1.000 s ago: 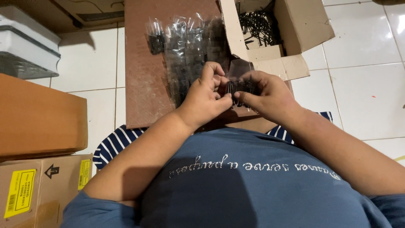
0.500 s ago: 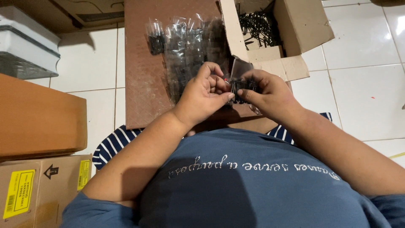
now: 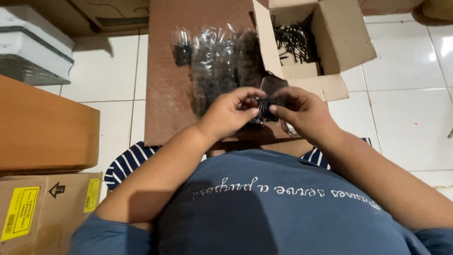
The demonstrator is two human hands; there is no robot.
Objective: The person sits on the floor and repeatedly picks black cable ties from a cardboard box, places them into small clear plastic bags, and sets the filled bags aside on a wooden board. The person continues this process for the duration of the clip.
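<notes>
My left hand (image 3: 231,113) and my right hand (image 3: 302,111) meet over a brown board (image 3: 163,71), both pinching a small bundle of black pins (image 3: 265,107) with a clear plastic sleeve (image 3: 273,85) sticking up behind it. Just beyond my hands lies a row of filled clear packets (image 3: 214,61) holding black pins. An open cardboard box (image 3: 330,47) of loose black pins (image 3: 292,42) stands to the right of the packets.
A brown box (image 3: 42,127) and a labelled carton (image 3: 42,208) sit at my left. A grey-white plastic case (image 3: 33,47) lies at the far left on the white tiled floor (image 3: 401,118). Striped cloth (image 3: 125,163) shows under my arms.
The clear sleeve has risen a little behind the pin bundle, and my fingers have shifted their pinch on it. My arms have stayed in place.
</notes>
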